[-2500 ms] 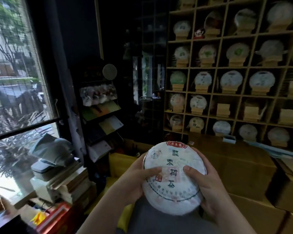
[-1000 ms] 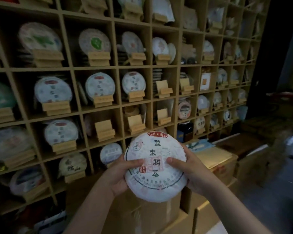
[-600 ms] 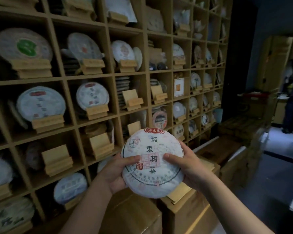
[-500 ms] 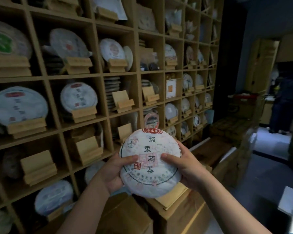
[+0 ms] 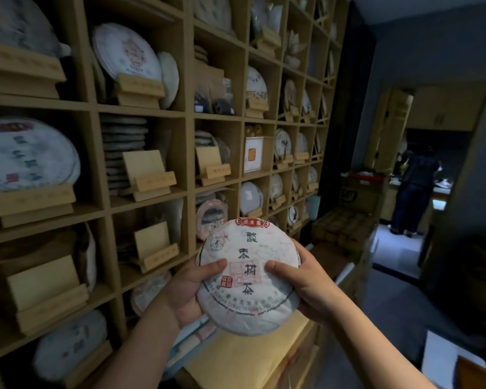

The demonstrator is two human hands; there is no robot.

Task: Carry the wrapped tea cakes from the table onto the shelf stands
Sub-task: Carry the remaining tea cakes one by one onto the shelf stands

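Both hands [image 5: 185,290] round wrapped tea cake [image 5: 249,276]

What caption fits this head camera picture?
Both hands, left hand and right hand, hold a wrapped tea cake before a wooden shelf with empty stands.

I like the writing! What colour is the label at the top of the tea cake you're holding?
Red, with pale characters, on the tea cake; the head view shows it.
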